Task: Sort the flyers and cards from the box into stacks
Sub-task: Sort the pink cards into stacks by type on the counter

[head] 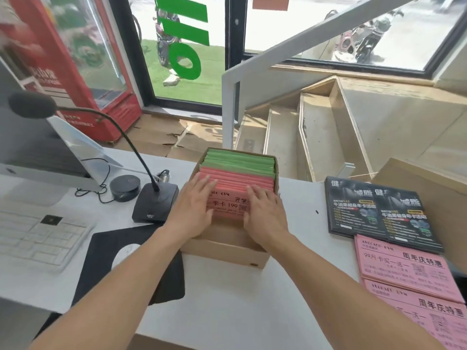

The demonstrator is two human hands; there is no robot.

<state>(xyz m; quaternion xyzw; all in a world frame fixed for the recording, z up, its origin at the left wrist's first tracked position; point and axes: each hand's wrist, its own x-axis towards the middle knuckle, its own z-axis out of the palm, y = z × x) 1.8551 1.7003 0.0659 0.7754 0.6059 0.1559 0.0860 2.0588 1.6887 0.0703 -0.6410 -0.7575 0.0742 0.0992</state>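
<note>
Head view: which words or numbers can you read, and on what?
Red card in box, under both hands: "季卡 199", "开学".
Pink flyers: "周年庆特惠".
Black flyers: "减脂", "牛油果健身年卡活动".
Green window lettering: reads as "110", cut off.
Fridge text and all small print: too blurred.

We look over a white worktop (227, 311) toward dark-framed glass doors (187, 46) at the top of the frame, bright with daylight, with green grass (202, 82) beyond. At upper left stands a red glass-fronted cooler (75, 72). Flattened cardboard (161, 137) covers the floor by the door. To the upper right, wooden steps (316, 127) rise behind a grey handrail (290, 51).
</note>
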